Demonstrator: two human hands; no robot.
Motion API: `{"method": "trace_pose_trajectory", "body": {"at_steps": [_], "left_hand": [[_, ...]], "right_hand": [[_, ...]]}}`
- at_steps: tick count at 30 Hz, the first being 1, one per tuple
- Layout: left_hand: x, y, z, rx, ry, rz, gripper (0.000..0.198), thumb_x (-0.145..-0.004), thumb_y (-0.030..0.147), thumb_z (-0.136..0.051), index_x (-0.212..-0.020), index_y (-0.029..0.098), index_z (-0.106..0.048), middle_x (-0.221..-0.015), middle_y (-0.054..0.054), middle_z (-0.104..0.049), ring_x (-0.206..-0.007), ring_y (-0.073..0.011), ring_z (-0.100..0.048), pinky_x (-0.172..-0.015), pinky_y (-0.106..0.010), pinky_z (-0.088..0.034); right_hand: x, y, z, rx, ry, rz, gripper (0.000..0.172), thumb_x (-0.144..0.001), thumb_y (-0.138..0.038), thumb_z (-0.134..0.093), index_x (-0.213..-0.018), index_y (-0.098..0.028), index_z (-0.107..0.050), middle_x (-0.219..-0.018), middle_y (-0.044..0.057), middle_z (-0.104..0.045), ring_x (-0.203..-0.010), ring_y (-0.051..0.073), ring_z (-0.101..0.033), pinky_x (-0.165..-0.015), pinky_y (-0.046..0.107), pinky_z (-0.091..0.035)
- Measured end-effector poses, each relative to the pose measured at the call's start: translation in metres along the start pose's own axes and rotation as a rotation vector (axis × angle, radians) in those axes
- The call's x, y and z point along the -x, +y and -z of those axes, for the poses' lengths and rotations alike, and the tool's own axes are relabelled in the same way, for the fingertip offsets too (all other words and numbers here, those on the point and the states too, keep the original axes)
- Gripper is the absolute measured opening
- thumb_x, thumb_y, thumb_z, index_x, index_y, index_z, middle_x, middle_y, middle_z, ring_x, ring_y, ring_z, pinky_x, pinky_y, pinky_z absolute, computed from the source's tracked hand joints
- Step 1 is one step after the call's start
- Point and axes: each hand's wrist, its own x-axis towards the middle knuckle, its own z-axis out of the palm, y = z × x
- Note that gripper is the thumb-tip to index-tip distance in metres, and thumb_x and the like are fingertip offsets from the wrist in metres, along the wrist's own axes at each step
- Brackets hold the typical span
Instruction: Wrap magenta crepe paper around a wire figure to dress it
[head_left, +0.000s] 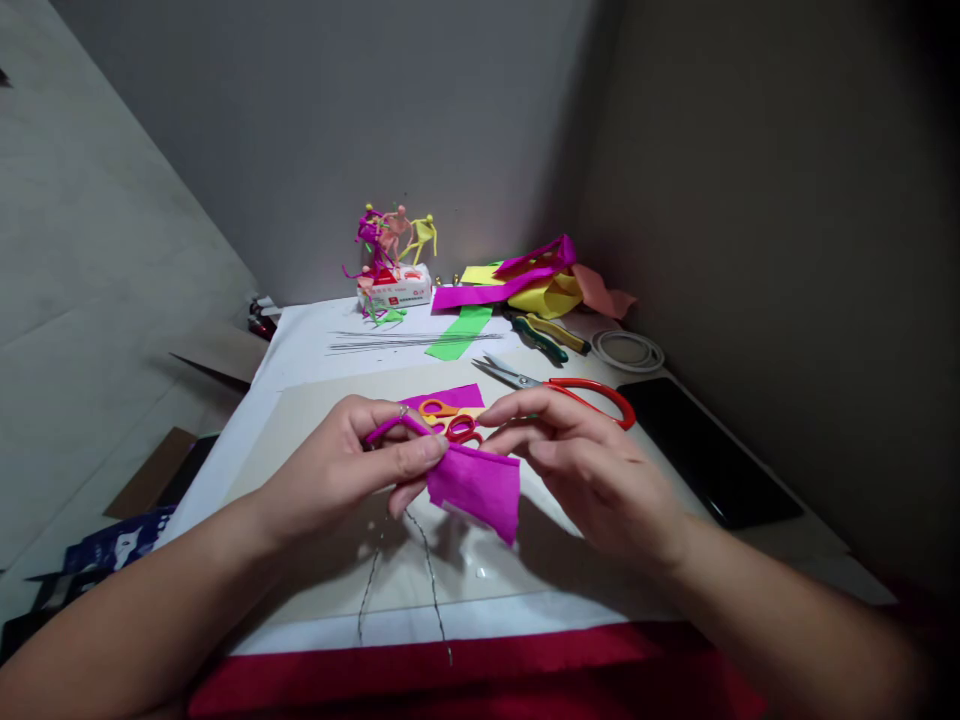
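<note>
My left hand (367,450) is closed, thumb against fingers, on a twisted wire figure. Magenta crepe paper wraps its upper part; two bare wire legs (431,570) hang below the hand. From the pinch a loose flap of magenta crepe paper (480,490) spreads to the right, its top edge folded or rolled. My right hand (592,465) is beside the flap with fingers apart and curved; whether a fingertip touches the paper behind is hidden. Small scissors with orange and red handles (459,428) lie just behind the hands, beside another magenta paper piece (469,396).
Red-handled scissors (600,390) and a black phone (705,450) lie to the right. Farther back are pliers (544,340), a coiled white cable (628,350), straight wires (405,343) and crepe paper strips (547,290). Colourful paper-wrapped figures (397,235) stand on a small box (405,288).
</note>
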Motion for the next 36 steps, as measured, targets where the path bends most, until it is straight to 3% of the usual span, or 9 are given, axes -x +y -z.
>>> {"method": "trace_pose_trajectory", "body": {"at_steps": [3,6,11,15,20,25,32,36], "left_hand": [[-0.002,-0.002,0.000,0.056,0.027,0.004,0.029,-0.085,0.031,-0.061,-0.062,0.013,-0.060,-0.046,0.005,-0.052,-0.044,-0.0035,-0.043,-0.046,-0.015,-0.032],[-0.004,-0.003,-0.002,0.041,0.028,0.000,0.030,-0.086,0.031,-0.061,-0.061,0.013,-0.059,-0.047,0.005,-0.052,-0.046,-0.0039,-0.045,-0.049,-0.015,-0.035],[-0.004,-0.002,-0.007,-0.052,-0.007,0.011,0.032,-0.086,0.031,-0.060,-0.060,0.013,-0.058,-0.045,0.005,-0.052,-0.046,-0.0036,-0.046,-0.051,-0.015,-0.036],[-0.002,0.001,-0.010,-0.147,0.004,-0.007,0.033,-0.086,0.032,-0.060,-0.059,0.013,-0.058,-0.046,0.005,-0.053,-0.045,-0.0045,-0.047,-0.049,-0.016,-0.037],[-0.003,0.001,-0.010,-0.162,-0.007,-0.025,0.032,-0.084,0.033,-0.060,-0.060,0.013,-0.059,-0.047,0.003,-0.055,-0.044,-0.0066,-0.049,-0.047,-0.018,-0.038],[0.001,-0.003,-0.007,-0.106,-0.044,-0.046,0.019,-0.083,0.025,-0.058,-0.071,0.013,-0.067,-0.051,0.001,-0.058,-0.048,-0.0091,-0.049,-0.050,-0.021,-0.040],[0.003,-0.002,-0.015,-0.487,0.078,-0.393,0.018,-0.075,0.011,-0.055,-0.082,0.011,-0.072,-0.062,-0.004,-0.068,-0.060,-0.0160,-0.061,-0.062,-0.027,-0.045],[0.001,0.002,-0.020,-0.635,0.081,-0.450,0.018,-0.070,0.006,-0.056,-0.079,0.011,-0.071,-0.065,-0.005,-0.071,-0.057,-0.0153,-0.061,-0.057,-0.026,-0.046]], "right_hand": [[-0.003,0.004,0.006,0.386,-0.034,0.224,0.049,-0.070,0.004,-0.049,-0.112,-0.020,-0.056,-0.109,0.006,-0.061,-0.100,0.018,-0.060,-0.089,0.032,-0.048],[-0.006,0.012,0.008,0.812,-0.086,0.521,0.053,-0.069,-0.001,-0.059,-0.120,-0.013,-0.051,-0.116,0.014,-0.058,-0.110,0.024,-0.053,-0.093,0.040,-0.044],[-0.004,0.017,0.001,0.957,-0.001,0.712,0.036,-0.074,-0.011,-0.065,-0.110,-0.009,-0.059,-0.107,0.018,-0.061,-0.099,0.025,-0.057,-0.083,0.040,-0.047],[0.001,0.012,-0.004,0.936,0.035,0.727,0.023,-0.077,-0.015,-0.064,-0.099,-0.008,-0.064,-0.096,0.017,-0.064,-0.088,0.024,-0.058,-0.077,0.040,-0.048],[0.004,0.006,-0.006,0.931,0.034,0.734,0.024,-0.076,-0.014,-0.064,-0.100,-0.007,-0.066,-0.092,0.016,-0.064,-0.086,0.024,-0.055,-0.077,0.040,-0.048],[0.007,-0.002,-0.005,0.901,-0.036,0.689,0.027,-0.087,-0.026,-0.052,-0.100,-0.007,-0.065,-0.088,0.015,-0.065,-0.083,0.024,-0.054,-0.075,0.041,-0.047],[0.006,-0.002,-0.009,0.843,0.016,0.595,0.019,-0.077,-0.012,-0.054,-0.093,-0.010,-0.064,-0.082,0.013,-0.066,-0.076,0.022,-0.058,-0.070,0.039,-0.045],[0.004,-0.001,-0.013,0.753,0.090,0.483,0.014,-0.075,-0.007,-0.055,-0.085,-0.014,-0.064,-0.075,0.008,-0.066,-0.072,0.018,-0.059,-0.069,0.034,-0.047]]}}
